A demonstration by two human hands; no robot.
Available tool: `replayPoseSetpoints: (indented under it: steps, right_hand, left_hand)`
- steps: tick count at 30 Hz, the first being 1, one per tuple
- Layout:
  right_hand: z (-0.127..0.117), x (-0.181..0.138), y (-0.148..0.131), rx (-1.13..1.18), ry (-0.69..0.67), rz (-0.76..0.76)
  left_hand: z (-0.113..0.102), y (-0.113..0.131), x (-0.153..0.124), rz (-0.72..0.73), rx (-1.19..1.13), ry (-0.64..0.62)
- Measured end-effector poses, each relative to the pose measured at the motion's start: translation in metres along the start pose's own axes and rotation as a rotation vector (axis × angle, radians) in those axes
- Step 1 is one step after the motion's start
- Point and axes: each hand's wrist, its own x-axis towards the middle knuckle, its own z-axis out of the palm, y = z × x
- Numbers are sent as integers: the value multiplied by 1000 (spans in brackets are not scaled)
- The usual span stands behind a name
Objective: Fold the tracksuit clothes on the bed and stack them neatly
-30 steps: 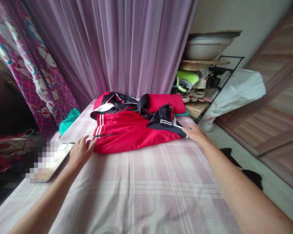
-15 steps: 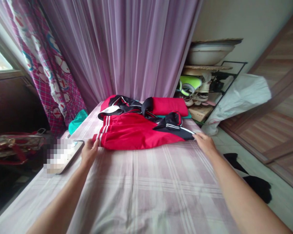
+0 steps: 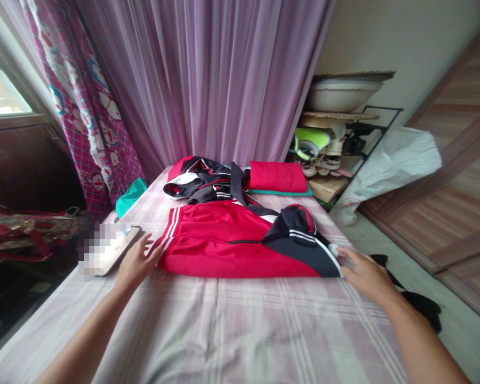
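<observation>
While left hand [image 3: 138, 261], right hand [image 3: 362, 272] hold corners, red jacket [image 3: 224, 245] dragged nearer.

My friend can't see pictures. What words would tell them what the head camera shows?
A left hand and right hand touch the near corners of a red-and-black track jacket lying flat on a pink checked bed. A phone lies beside the left hand; purple curtains hang behind.
</observation>
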Motion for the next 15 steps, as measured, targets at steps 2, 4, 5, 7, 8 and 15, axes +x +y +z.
replayPoseSetpoints:
  steps: [2, 4, 5, 7, 8, 15]
  right_hand:
    - [-4, 13, -17, 13, 32, -73]
    - [-3, 27, -37, 9, 44, -172]
    - [-2, 33, -46, -13, 48, -212]
    - [4, 43, -65, -91, 61, -242]
    - [7, 48, -73, -128, 58, -238]
    - [-3, 78, -95, -141, -111, -137]
  left_hand:
    - [-2, 5, 6, 79, 67, 9]
    - [-3, 11, 12, 101, 121, -85]
    - [-4, 14, 15, 86, 132, -146]
    - [-5, 17, 19, 43, 152, -238]
    - [-7, 18, 20, 29, 165, -270]
    - [-24, 17, 11, -17, 268, -238]
